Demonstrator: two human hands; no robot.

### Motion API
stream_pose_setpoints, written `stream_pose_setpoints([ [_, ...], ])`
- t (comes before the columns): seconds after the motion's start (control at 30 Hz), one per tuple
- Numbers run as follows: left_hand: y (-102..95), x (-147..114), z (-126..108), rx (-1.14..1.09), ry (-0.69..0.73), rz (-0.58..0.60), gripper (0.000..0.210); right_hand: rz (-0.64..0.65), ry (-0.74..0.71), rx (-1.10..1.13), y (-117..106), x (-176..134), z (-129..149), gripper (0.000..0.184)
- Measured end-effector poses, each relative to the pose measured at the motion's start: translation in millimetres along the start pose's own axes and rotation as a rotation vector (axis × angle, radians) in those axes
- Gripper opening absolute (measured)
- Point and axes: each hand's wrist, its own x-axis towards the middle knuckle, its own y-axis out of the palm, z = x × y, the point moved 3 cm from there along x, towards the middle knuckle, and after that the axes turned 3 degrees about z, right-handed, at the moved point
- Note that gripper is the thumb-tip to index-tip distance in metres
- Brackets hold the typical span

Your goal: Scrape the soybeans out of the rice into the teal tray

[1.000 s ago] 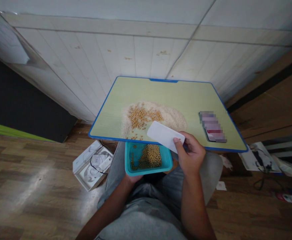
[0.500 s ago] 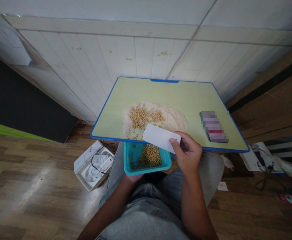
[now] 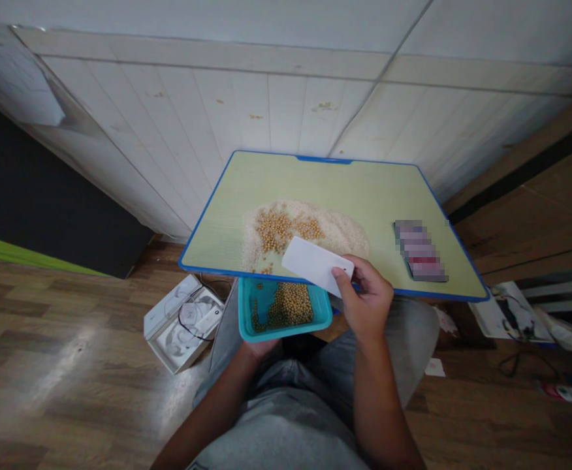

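Note:
My right hand (image 3: 367,297) pinches a flat white rectangular card (image 3: 315,264) between thumb and fingers, tilted over the table's near edge. My left hand (image 3: 262,349) supports a teal plastic tub (image 3: 328,321) from below, mostly hidden under it. Inside the tub lies a heap of soybeans (image 3: 293,303), piled toward its right side. Just below the table edge, the tub's far rim is partly covered. On the tabletop, loose soybeans (image 3: 273,228) lie among a spread of white rice-like grains (image 3: 342,228), beyond the card.
The pale green folding table (image 3: 359,183) has a blue rim and stands near a white panelled wall (image 3: 286,111). A phone with a blurred screen (image 3: 419,251) lies at its right. An open white box (image 3: 183,329) sits on the wooden floor to the left.
The card's left end has tilted up slightly, away from the tub. The tub has shifted slightly left. My left hand stays beneath it.

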Motion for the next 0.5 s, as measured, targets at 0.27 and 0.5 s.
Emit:
stream_pose_setpoints([
  [0.27, -13.0, 3, -8, -0.045, 0.047, 0.007, 0.063, 0.033, 0.003, 0.010, 4, -1, 2, 0.016],
  [0.5, -30.6, 7, -14, -0.017, 0.052, -0.043, 0.073, 0.071, -0.008, 0.013, 11, 1, 5, 0.015],
])
